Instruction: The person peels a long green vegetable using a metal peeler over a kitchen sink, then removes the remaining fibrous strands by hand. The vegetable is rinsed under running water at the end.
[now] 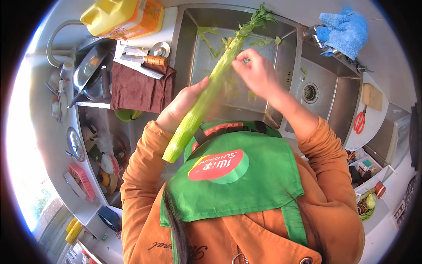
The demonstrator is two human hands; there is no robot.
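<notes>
A long, pale green celtuce stem (194, 117) slants across the view above the stainless-steel sink basin (227, 95). Its bare cut end points towards me, and a tuft of leaves (260, 16) remains at the far end. My left hand (183, 104) grips the stem around its middle. Beside the upper part of the stem is my right hand (255, 71), with thumb and forefinger pinched together at its edge. Whether a bit of leaf or peel is between those fingertips cannot be made out. Torn leaf scraps (211, 41) lie in the basin under the stem.
A second basin with a drain (310, 92) adjoins on the right, below a blue towel (344, 31) draped over the tap. Red-handled scissors (360, 122) lie at far right. On the left, a wooden-handled knife (155, 60) rests above a brown cloth (141, 89), near a yellow jug (112, 16).
</notes>
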